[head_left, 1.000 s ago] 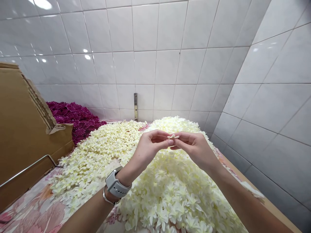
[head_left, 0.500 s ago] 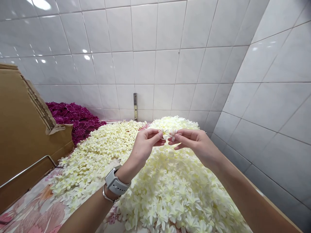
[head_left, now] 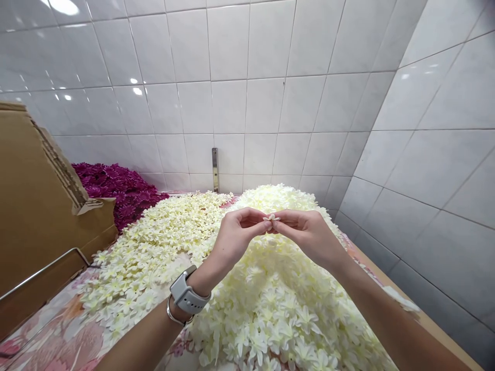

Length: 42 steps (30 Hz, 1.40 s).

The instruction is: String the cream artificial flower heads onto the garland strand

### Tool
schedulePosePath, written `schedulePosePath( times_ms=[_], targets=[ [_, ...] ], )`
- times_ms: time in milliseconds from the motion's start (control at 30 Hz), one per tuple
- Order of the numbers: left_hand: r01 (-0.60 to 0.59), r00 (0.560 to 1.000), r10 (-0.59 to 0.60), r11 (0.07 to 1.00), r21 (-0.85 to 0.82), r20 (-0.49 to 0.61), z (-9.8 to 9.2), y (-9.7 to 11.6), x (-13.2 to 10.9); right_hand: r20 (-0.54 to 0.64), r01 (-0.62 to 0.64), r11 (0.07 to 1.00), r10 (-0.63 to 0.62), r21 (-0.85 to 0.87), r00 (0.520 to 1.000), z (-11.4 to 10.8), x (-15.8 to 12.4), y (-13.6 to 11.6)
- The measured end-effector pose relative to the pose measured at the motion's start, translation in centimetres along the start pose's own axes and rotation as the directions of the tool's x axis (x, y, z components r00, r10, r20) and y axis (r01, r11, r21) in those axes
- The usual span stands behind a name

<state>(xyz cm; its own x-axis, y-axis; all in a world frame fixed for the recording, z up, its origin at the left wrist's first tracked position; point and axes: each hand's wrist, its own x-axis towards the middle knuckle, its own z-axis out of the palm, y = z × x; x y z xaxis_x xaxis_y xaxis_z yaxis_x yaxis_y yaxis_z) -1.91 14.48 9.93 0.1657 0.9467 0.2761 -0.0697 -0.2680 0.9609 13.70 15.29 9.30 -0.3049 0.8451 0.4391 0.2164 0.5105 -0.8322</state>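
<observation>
My left hand (head_left: 242, 232), with a watch (head_left: 189, 291) on its wrist, and my right hand (head_left: 305, 232) meet fingertip to fingertip. Between their thumbs and fingers is a small white artificial flower (head_left: 271, 218), pinched from both sides. Its underside is hidden by the fingertips. Below and behind the hands rises a large heap of cream-white artificial flowers (head_left: 278, 304). A flatter spread of smaller pale yellow flowers (head_left: 158, 247) lies to the left of my left hand.
Purple flowers (head_left: 119, 193) are piled at the back left, behind a cardboard box (head_left: 42, 196). A bent metal rod (head_left: 42, 273) runs along the box. A floral cloth (head_left: 73, 335) covers the surface. White tiled walls (head_left: 266, 105) close off the back and right; a metal strip (head_left: 215, 170) stands against the back one.
My hands have come together. The two small white blossoms held apart, one in each hand, now meet at the fingertips and look like a single flower.
</observation>
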Motion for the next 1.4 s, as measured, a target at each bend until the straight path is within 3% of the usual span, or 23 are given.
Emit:
schedulePosePath(
  times_ms=[333, 500, 633, 733, 833, 933, 1067, 1167, 1233, 1400],
  targets=[
    [0.045, 0.998, -0.046, 0.999, -0.029, -0.044, -0.1, 0.0, 0.0, -0.086, -0.121, 0.981, 0.135, 0.151, 0.987, -0.2, 0.5, 0.5],
    [0.046, 0.992, -0.053, 0.997, -0.069, -0.112, -0.3, 0.2, 0.2, 0.004, -0.127, 0.979, 0.128, 0.16, 0.992, -1.0, 0.7, 0.4],
    [0.063, 0.986, -0.074, 0.995, -0.079, -0.148, -0.4, 0.2, 0.4, -0.174, -0.105, 0.989, 0.087, -0.099, 0.981, -1.4, 0.8, 0.6],
    [0.061, 0.989, -0.07, 0.995, -0.073, -0.128, -0.4, 0.0, 0.5, -0.29, -0.028, 0.899, -0.111, -0.437, 0.951, -1.1, 0.9, 1.0],
    [0.051, 0.991, -0.059, 0.996, -0.068, -0.123, -0.4, -0.3, 0.5, -0.279, 0.091, 0.777, -0.329, -0.623, 0.902, -0.9, 0.9, 1.5],
    [0.046, 0.991, -0.052, 0.998, -0.053, -0.127, -0.4, -0.4, 0.5, -0.233, 0.122, 0.745, -0.353, -0.655, 0.906, -0.8, 0.9, 1.6],
    [0.042, 0.994, -0.045, 0.999, -0.031, -0.104, -0.3, -0.3, 0.4, -0.222, 0.12, 0.808, -0.297, -0.577, 0.929, -0.7, 0.7, 0.8],
    [0.034, 0.996, -0.035, 0.999, -0.019, -0.078, -0.3, -0.1, 0.2, -0.067, 0.086, 0.936, -0.116, -0.342, 0.991, -0.5, 0.3, -0.1],
    [0.016, 0.999, -0.016, 1.0, -0.019, -0.05, -0.2, 0.0, 0.0, 0.018, 0.03, 0.984, -0.027, -0.175, 0.999, -0.4, 0.1, -0.4],
    [0.013, 1.0, -0.014, 0.999, -0.031, -0.018, 0.2, 0.2, -0.3, -0.023, -0.026, 1.0, 0.026, -0.001, 0.999, -0.3, 0.0, -0.1]
  ],
)
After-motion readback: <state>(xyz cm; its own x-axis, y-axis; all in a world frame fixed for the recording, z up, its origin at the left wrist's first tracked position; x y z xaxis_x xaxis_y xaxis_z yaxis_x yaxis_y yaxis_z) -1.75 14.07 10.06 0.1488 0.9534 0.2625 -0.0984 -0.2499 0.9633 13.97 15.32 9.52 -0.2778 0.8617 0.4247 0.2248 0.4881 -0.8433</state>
